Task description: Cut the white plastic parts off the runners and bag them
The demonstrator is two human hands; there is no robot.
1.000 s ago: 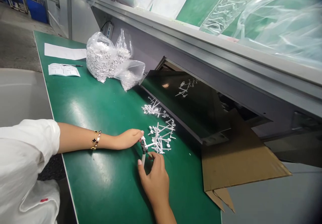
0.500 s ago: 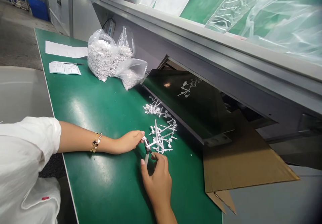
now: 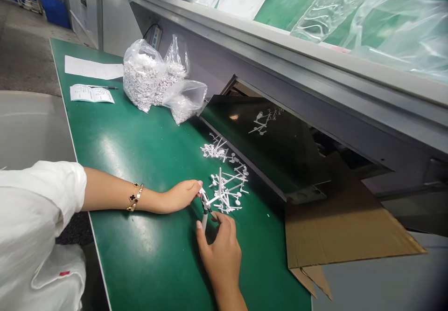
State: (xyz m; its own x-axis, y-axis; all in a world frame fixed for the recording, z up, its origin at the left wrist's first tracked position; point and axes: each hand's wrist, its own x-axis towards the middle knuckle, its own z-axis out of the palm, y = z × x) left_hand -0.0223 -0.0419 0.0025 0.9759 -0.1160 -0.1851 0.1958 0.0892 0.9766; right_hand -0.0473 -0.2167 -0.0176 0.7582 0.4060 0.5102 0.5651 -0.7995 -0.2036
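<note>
Steadily, in the head view, the right hand [image 3: 222, 255] clenches white-handled side cutters [image 3: 204, 222], their tip set firmly just beyond the left hand's [image 3: 180, 196] fingertips [image 3: 199, 184] on a white plastic sprue tree [image 3: 220, 194]; whether those fingertips grasp it, I cannot tell.

Green mat [image 3: 147, 162] free toward bags [image 3: 147, 75], white sprues [image 3: 227, 192] and black panel [image 3: 280, 157] blocking ahead

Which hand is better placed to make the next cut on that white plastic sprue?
Probably the right hand: it holds the white-handled cutters right at the white plastic sprue cluster. The left hand has no tool and sits against the cluster's edge.
</note>
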